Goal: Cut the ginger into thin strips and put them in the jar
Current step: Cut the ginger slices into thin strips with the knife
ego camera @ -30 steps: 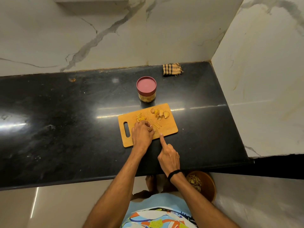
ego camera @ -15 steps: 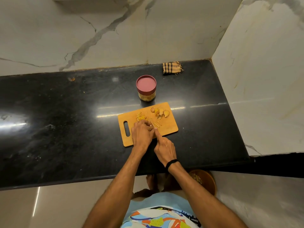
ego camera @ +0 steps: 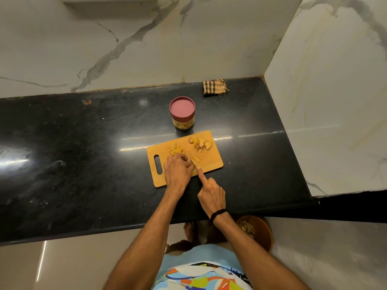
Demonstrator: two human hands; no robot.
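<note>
The left grip (ego camera: 178, 172) sits knuckles-up on the board (ego camera: 211, 164), fingers curled down and pressed together. What they pin is hidden, so I cannot tell whether a piece of ginger is under them. The right grip (ego camera: 211, 194) lies just beside it to the right, forefinger (ego camera: 199, 169) straight and reaching onto the board's near edge, the other fingers folded. No knife can be made out, so I cannot tell whether it holds anything.

A few cut strips (ego camera: 196, 159) lie just beyond that forefinger and just right of the left grip's knuckles, their long axes slanting away to the right. A small pile (ego camera: 177, 151) touches the far side of the left grip. Uncut slices (ego camera: 200, 143) lie further out, beyond the right grip.

The jar (ego camera: 182, 115) stands on the bench (ego camera: 83, 153) past the board's far edge, ahead of both grips, lid on. Cutting looks part done. The left grip is nearer the pile and the right nearer the loose strips and slices, so the next stroke probably falls between the two.
</note>
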